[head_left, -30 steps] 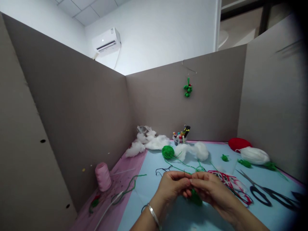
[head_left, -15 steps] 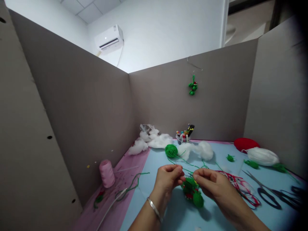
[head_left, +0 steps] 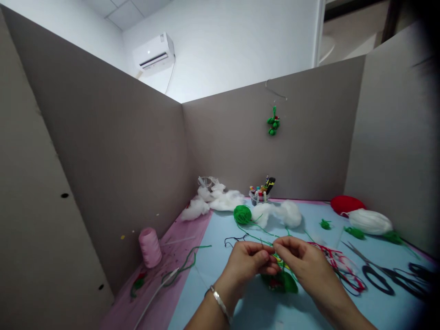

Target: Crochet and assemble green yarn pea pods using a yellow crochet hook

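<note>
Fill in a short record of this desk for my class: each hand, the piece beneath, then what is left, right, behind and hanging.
Left hand: pinched, with what looks like a needle rising from it
Right hand: pinched close beside the left; item held unclear
Beneath: green piece with red, partly hidden
Left: pink spool
Right: scissors, white yarn
Behind: green ball, white stuffing
Hanging: green ornament

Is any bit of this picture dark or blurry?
In the head view, the right edge fades to black; also in the head view, the green yarn piece below the left hand and right hand looks smeared, and a soft shadow darkens the blue surface nearby.
</note>
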A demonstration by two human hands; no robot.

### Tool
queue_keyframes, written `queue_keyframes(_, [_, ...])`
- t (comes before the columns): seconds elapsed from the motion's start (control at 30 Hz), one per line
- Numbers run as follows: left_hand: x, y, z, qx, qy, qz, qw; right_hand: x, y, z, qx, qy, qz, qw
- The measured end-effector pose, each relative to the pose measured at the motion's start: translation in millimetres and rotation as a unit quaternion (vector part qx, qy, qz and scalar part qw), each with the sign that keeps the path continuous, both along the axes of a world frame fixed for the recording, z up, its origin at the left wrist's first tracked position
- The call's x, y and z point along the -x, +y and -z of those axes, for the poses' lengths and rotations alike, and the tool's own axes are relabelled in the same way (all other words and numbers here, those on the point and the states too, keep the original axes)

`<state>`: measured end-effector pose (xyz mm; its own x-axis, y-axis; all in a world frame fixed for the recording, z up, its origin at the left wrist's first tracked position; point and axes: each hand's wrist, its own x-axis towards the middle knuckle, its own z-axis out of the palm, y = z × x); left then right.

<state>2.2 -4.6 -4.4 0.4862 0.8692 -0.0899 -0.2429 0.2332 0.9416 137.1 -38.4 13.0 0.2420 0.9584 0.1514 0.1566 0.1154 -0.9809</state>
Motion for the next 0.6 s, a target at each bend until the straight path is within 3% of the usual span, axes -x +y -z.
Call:
queue_keyframes(0.17, [-2,0,0.4,-0.008,0.034,-0.001,0.999,0,2,9.7,-0.013,-0.045,0.02,0.999])
queue_keyframes(0.37, [-6,2,3.5,-0.081,0.075,-0.066,0.992,5,3,19.0,-0.041,-0.12,0.053,0.991])
queue_keyframes(0.6, [-7,4,8.5,-0.099,0.088,-0.051,0.99,11,-2,22.5,-0.061,-0.18,0.089,0.978])
